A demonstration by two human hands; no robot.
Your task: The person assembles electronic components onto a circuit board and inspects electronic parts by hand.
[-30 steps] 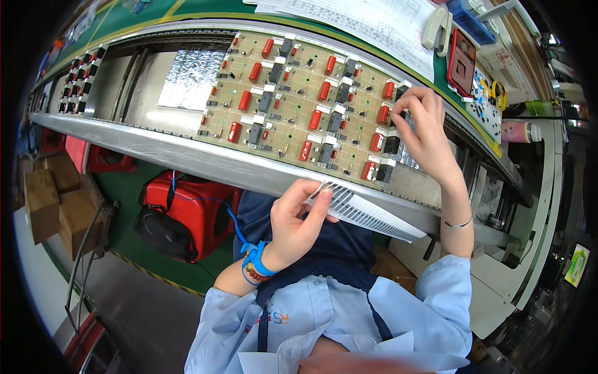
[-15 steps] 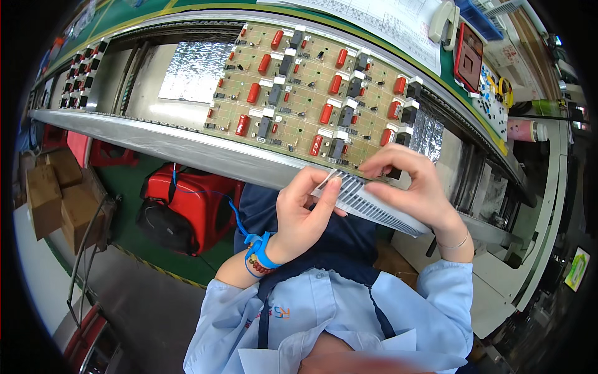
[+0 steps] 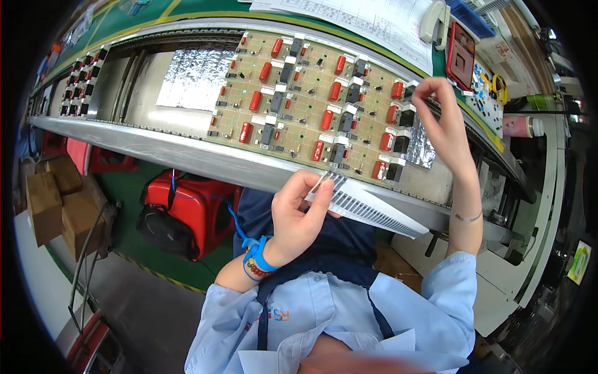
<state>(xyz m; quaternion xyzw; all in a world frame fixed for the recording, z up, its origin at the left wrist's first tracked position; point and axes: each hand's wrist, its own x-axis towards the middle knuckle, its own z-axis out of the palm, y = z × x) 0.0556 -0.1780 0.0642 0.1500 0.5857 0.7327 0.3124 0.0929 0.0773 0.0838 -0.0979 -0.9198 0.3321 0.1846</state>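
My left hand (image 3: 296, 210) pinches one end of a white sheet of striped labels (image 3: 375, 213) between thumb and fingers, just in front of the conveyor rail. The sheet slants down to the right over my lap. My right hand (image 3: 447, 124) is over the far right corner of a tan circuit board panel (image 3: 303, 128). Its thumb and forefinger come together beside the farthest black block (image 3: 409, 93); anything between them is too small to make out. Rows of red capacitors (image 3: 255, 101) and dark blocks with white parts stand upright on the panel.
The panel rests between the metal conveyor rails (image 3: 156, 142), next to silvery foil sheets (image 3: 193, 78). Another group of boards (image 3: 83, 81) lies at far left. Beyond the rail are printed papers (image 3: 355, 31), a red-framed phone (image 3: 461, 56) and a pink bottle (image 3: 522, 126).
My right hand has left the label sheet and moved away from me to the panel's far right corner. The left hand keeps the sheet, nearly in place.
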